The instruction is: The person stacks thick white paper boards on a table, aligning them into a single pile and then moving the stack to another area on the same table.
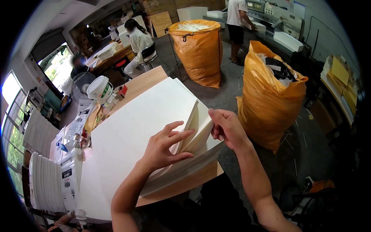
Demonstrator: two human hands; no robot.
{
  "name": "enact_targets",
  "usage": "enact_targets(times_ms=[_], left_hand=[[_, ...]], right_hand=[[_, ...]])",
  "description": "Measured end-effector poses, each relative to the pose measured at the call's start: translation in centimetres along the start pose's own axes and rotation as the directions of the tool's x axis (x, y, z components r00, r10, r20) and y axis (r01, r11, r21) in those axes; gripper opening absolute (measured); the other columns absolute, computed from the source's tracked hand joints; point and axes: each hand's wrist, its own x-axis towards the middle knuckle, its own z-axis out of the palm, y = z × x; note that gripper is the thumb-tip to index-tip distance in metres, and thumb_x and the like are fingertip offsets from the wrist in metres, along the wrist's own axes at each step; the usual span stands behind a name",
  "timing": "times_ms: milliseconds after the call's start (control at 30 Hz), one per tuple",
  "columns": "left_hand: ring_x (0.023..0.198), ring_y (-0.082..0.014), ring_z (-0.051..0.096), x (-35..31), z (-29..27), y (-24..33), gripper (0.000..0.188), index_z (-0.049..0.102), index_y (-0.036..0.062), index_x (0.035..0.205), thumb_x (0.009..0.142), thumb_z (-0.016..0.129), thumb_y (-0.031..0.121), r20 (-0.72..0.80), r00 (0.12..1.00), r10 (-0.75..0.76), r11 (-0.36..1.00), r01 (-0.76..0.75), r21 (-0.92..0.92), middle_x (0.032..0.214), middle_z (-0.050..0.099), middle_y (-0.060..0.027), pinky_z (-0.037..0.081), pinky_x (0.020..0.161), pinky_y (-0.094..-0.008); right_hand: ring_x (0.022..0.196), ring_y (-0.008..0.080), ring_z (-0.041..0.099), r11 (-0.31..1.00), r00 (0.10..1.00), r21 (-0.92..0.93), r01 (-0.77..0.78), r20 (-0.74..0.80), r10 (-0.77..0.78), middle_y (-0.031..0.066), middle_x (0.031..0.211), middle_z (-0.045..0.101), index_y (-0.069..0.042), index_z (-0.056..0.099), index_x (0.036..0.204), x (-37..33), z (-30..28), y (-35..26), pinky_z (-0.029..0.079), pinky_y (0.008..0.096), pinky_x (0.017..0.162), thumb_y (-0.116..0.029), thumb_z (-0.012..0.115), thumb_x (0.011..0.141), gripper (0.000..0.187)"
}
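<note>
A thick stack of white paper point(135, 127) is laid on a wooden surface point(185, 183), its near corner close to the edge. The left hand point(164, 145) is pressed flat on the top sheets, fingers spread wide, with nothing gripped. The right hand point(228, 129) is closed on the corner of the stack, where a wad of sheets is lifted and bent up, so that a fanned gap is opened between the raised sheets and the rest. The step in hand is judged to be the fanning or parting of sheets at that corner. For the next move, a steady pinch by the right hand and firm downward pressure from the left would be called for, lest the stack be shifted toward the edge. A white bucket point(99, 89) and a small fan point(81, 83) are noted at the far end. Two full orange sacks point(199, 54) are stood on the floor beyond, with other people at work further off.
</note>
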Motion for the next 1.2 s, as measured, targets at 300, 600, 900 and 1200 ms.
enact_targets(times_ms=[300,600,900,1200], left_hand=[[0.106,-0.0296,0.074,0.0,0.0,0.1,0.052,0.068,0.0255,0.135,0.084,0.080,0.025,-0.011,1.000,-0.018,0.999,0.018,0.027,0.147,0.055,-0.0173,0.059,0.085,-0.0396],[0.103,-0.0320,0.074,-0.2,0.0,0.4,0.042,0.069,0.0224,0.124,0.084,0.080,0.022,0.008,1.000,0.004,0.997,-0.005,0.081,0.151,0.050,-0.0186,0.061,0.079,-0.0403],[0.102,-0.0251,0.075,-0.1,0.4,0.4,0.055,0.071,0.0252,0.124,0.073,0.092,0.029,-0.062,0.998,-0.007,1.000,0.006,-0.023,0.139,0.057,-0.0108,0.061,0.078,-0.0367],[0.104,-0.0282,0.074,-0.3,0.7,0.4,0.047,0.070,0.0249,0.126,0.081,0.082,0.016,-0.110,0.993,-0.040,0.999,0.038,-0.018,0.149,0.052,-0.0155,0.061,0.078,-0.0383]], right_hand=[[0.052,0.0093,0.054,0.992,0.997,0.097,0.076,-0.031,-0.073,0.0014,0.062,0.055,-0.009,0.055,0.076,-0.1,-0.4,1.3,0.038,0.0219,0.046,-0.063,0.057,0.100,0.059],[0.049,0.0105,0.050,0.990,0.999,0.143,-0.013,-0.043,0.019,-0.0012,0.059,0.049,-0.012,0.051,0.070,0.6,0.5,0.7,0.041,0.0257,0.048,-0.024,0.064,0.101,0.035],[0.050,0.0116,0.056,0.979,0.999,0.200,-0.026,-0.039,0.034,-0.0005,0.059,0.053,-0.012,0.053,0.069,0.3,0.2,1.0,0.038,0.0244,0.045,-0.027,0.065,0.102,0.038],[0.053,0.0123,0.057,0.810,0.929,-0.538,0.234,-0.122,-0.349,-0.0003,0.059,0.051,-0.012,0.050,0.070,-0.1,0.9,2.4,0.040,0.0252,0.046,-0.033,0.064,0.102,0.041]])
